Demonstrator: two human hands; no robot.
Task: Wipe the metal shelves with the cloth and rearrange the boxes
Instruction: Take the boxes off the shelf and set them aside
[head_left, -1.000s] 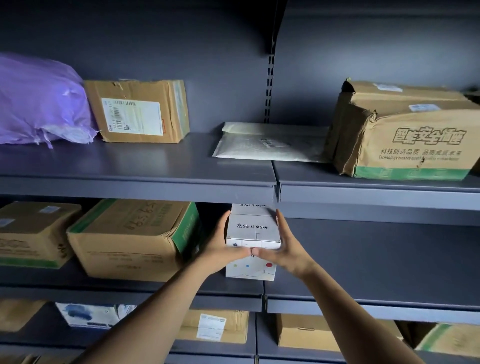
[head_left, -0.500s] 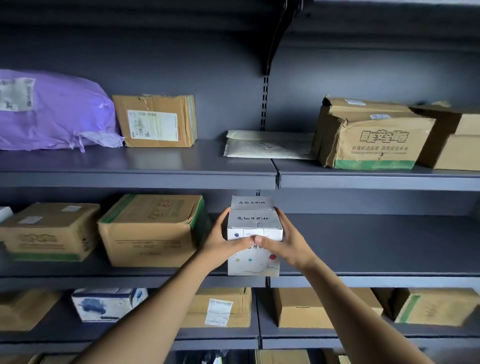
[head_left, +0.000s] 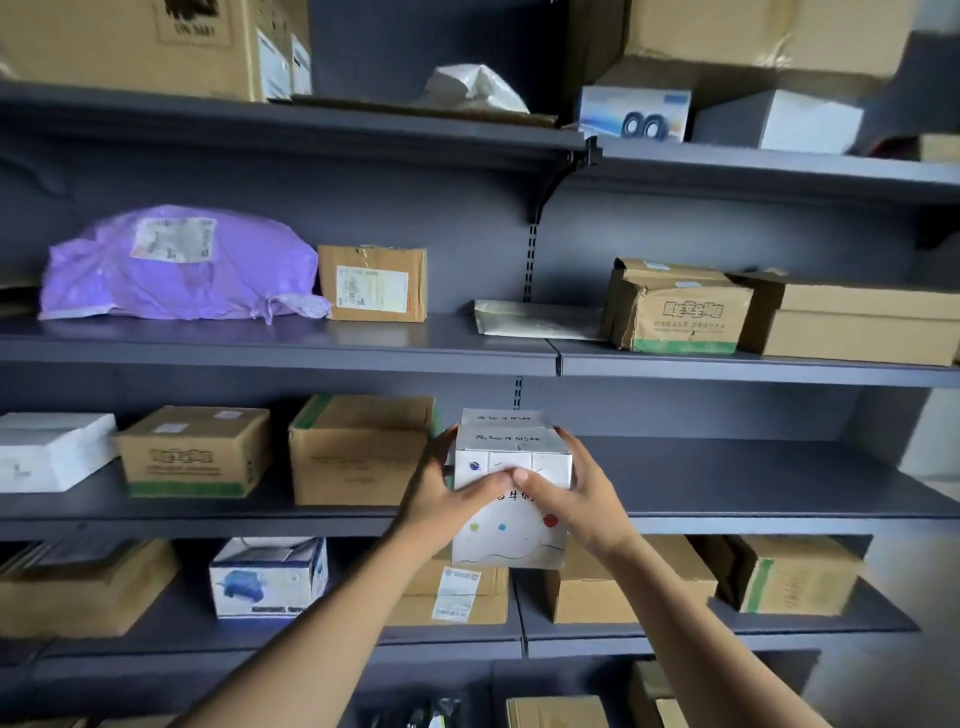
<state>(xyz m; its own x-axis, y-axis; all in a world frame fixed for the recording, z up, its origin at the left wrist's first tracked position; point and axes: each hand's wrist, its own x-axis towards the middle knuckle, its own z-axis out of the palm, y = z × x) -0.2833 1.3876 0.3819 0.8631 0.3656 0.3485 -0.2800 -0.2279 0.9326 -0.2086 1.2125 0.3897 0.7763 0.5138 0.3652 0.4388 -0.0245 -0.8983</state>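
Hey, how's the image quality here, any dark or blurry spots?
Head view: dim, flat light on the dark grey metal shelves, brighter at the right edge; the wide lens bows the shelf lines; the large brown cardboard box at top right is blurred; the white box with coloured dots, gripped by left hand and right hand, is fairly sharp, its handwriting unreadable.

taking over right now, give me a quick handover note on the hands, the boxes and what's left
Left grip: clasps the left side of the white dotted box, thumb across its front.
Right grip: clasps its right side the same way.
Box: held at the front edge of the middle shelf, beside a cardboard box; bare shelf to its right.
Done: cannot tell; no cloth in view.
Left: place this box, wipe the shelves, rearrange the rest.
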